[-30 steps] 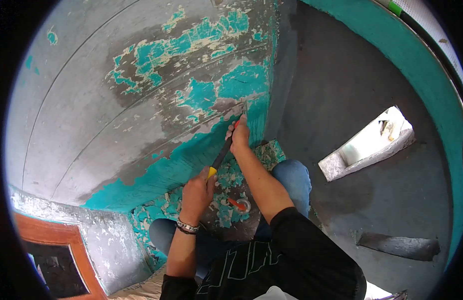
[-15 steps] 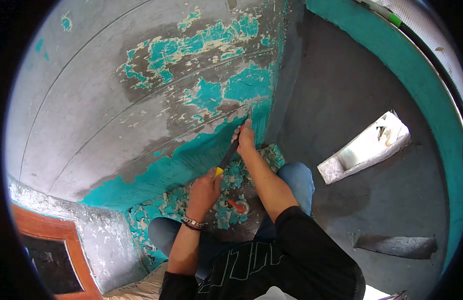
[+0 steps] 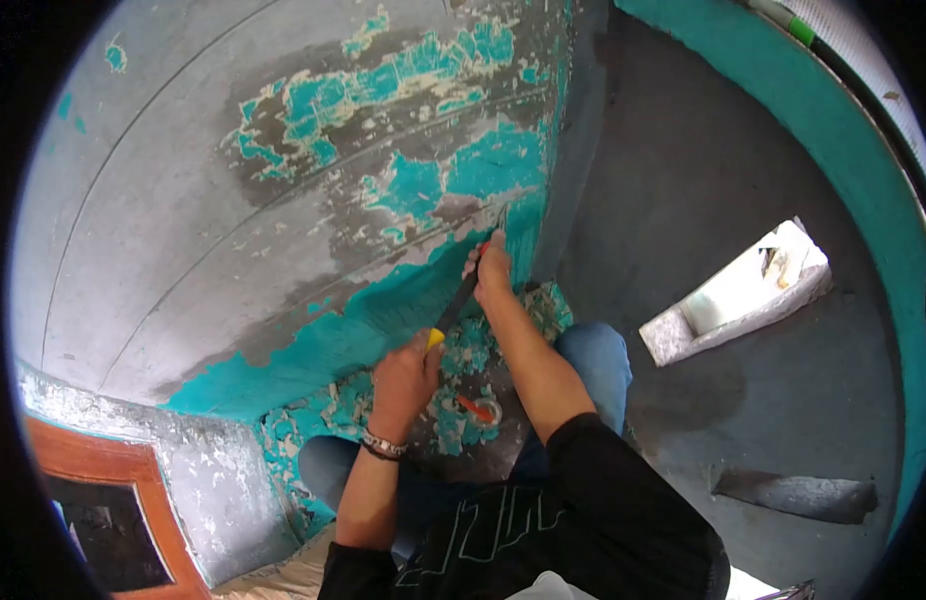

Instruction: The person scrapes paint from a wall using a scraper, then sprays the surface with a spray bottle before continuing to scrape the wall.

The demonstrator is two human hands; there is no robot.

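Note:
My left hand point(image 3: 404, 385) is closed around the yellow end of a long-handled scraper point(image 3: 455, 308) with a black shaft. Farther up, my right hand point(image 3: 492, 266) wraps around its upper part, where a bit of red shows. The narrow tip reaches the wall point(image 3: 283, 240) at the edge of the remaining teal paint, near the corner; my fingers partly hide it. Loose teal paint flakes point(image 3: 343, 405) litter the floor along the wall's foot. An orange-handled tool point(image 3: 477, 409) lies among them between my knees.
To the right, a white block-like piece point(image 3: 738, 290) stands out from the dark grey surface point(image 3: 683, 180), with a rectangular recess point(image 3: 798, 495) below it. A teal curved rim point(image 3: 843, 150) borders that side. At lower left is a wooden frame point(image 3: 108, 465).
The view has shifted slightly. Both hands keep their hold on the scraper, and its tip stays at nearly the same spot on the wall.

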